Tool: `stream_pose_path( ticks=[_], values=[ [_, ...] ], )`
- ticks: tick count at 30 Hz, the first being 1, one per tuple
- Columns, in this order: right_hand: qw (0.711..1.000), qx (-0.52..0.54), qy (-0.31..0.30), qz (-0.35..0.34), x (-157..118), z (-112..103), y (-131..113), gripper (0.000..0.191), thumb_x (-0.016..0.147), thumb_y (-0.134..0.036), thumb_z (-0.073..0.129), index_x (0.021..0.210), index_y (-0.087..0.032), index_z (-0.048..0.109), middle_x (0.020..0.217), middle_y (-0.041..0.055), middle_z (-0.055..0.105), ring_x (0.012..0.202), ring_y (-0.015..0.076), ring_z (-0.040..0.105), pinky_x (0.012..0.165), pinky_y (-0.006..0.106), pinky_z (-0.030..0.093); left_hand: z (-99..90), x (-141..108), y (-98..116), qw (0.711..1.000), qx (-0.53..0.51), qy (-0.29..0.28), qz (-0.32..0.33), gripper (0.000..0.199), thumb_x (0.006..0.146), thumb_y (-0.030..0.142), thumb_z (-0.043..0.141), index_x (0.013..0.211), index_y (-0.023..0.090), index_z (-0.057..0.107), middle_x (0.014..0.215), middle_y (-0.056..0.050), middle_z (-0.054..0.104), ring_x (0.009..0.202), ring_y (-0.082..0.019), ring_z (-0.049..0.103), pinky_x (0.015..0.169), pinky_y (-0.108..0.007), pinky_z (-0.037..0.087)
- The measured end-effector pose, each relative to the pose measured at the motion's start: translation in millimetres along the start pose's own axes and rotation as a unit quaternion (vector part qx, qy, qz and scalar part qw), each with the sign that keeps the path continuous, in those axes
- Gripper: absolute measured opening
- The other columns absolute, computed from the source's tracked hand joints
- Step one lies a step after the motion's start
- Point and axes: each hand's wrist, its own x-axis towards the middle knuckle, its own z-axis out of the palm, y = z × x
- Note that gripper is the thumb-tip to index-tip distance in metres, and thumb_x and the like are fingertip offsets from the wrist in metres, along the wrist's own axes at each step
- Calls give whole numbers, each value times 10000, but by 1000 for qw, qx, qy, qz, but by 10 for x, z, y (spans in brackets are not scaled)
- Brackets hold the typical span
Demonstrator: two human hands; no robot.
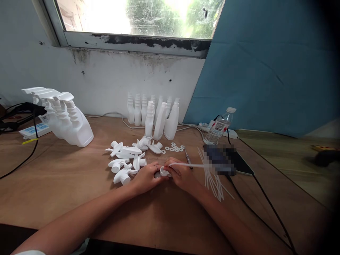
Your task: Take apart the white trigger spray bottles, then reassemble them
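Note:
My left hand (147, 178) is closed around a white spray trigger head (165, 172), its round collar facing up toward me. The fingers of my right hand (178, 174) pinch a thin white dip tube (190, 165) at the collar; the tube's free length sticks out to the right. Whether its end sits inside the collar is hidden by my fingers. Left of my hands lies a loose pile of white trigger heads (129, 152). Just beyond them are several flat white washers (174, 148) and a slim screwdriver-like tool (187, 156). More dip tubes (212, 180) lie to the right.
Open-necked white bottles (160, 122) stand by the wall. Bottles with trigger heads fitted (79, 127) stand at the left. A clear water bottle (218, 127), a dark phone (240, 161), a power strip (232, 134) and black cables (261, 198) occupy the right side.

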Motion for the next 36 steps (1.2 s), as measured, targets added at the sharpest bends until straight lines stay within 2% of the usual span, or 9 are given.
stream_pose_path(
  ticks=[9, 14, 19, 24, 27, 30, 32, 34, 36],
  values=[
    [999, -45, -12, -26, 22, 24, 1, 226, 950, -212, 432, 759, -190, 551, 776, 46, 582, 718, 155, 547, 679, 276, 448, 24, 0, -15, 1000, -9, 17, 14, 218, 880, 378, 566, 832, 174, 626, 815, 2, 503, 734, -142, 536, 694, -249, 412],
    [999, -48, 9, -25, -25, -9, 13, 76, 933, -225, 498, 955, -198, 566, 913, 61, 602, 856, 176, 576, 793, 313, 477, 5, -12, 37, 999, -36, 18, 16, 262, 885, 417, 557, 848, 165, 619, 847, -9, 526, 763, -146, 533, 719, -254, 412],
    [985, -118, 92, -86, -85, -158, -17, 477, 882, -108, 432, 1344, -214, 375, 1205, 129, 497, 1068, 224, 531, 925, 410, 457, -35, -19, 75, 997, -67, 27, -5, 383, 912, 490, 481, 727, 158, 524, 741, 8, 509, 677, -125, 469, 653, -249, 396],
    [943, -250, -16, -220, -109, -225, -79, 649, 788, -81, 465, 1409, -247, 371, 1327, 105, 518, 1118, 275, 518, 904, 472, 421, -51, -49, 89, 999, -6, 16, 42, 409, 967, 446, 359, 789, 153, 582, 837, -48, 614, 749, -152, 556, 711, -276, 437],
    [936, -265, -35, -227, -110, -192, -68, 612, 837, -104, 463, 1430, -222, 368, 1329, 104, 558, 1058, 248, 574, 865, 427, 437, -137, -40, 165, 995, 32, 22, 89, 376, 890, 501, 513, 814, 152, 633, 857, -68, 649, 767, -170, 584, 711, -279, 453],
    [947, -260, 27, -186, -117, -188, -7, 552, 872, -107, 447, 1413, -210, 403, 1213, 104, 638, 989, 218, 627, 850, 378, 460, -365, 77, 243, 996, 3, 48, 81, 424, 794, 571, 614, 870, 158, 667, 665, -14, 598, 593, -133, 522, 574, -248, 424],
    [953, -256, 71, -147, -125, -211, 27, 484, 879, -111, 450, 1352, -213, 471, 1084, 84, 693, 847, 187, 663, 768, 329, 479, -575, 256, 225, 994, -32, 88, 61, 428, 860, 555, 527, 1009, 175, 657, 638, 9, 586, 543, -117, 504, 550, -235, 416],
    [956, -252, 104, -106, -134, -241, 35, 399, 884, -135, 470, 1273, -203, 522, 935, 60, 722, 671, 152, 654, 635, 279, 464, -779, 512, 120, 980, -2, 197, 23, 387, 906, 508, 461, 1002, 182, 647, 703, -6, 612, 620, -130, 554, 626, -242, 443],
    [956, -254, 126, -72, -143, -268, 17, 340, 888, -162, 494, 1226, -186, 528, 821, 42, 724, 543, 127, 611, 526, 255, 412, -924, 803, -51, 951, 66, 297, -48, 350, 869, 457, 541, 1054, 169, 612, 888, -52, 655, 774, -164, 607, 743, -269, 462]
  ],
)
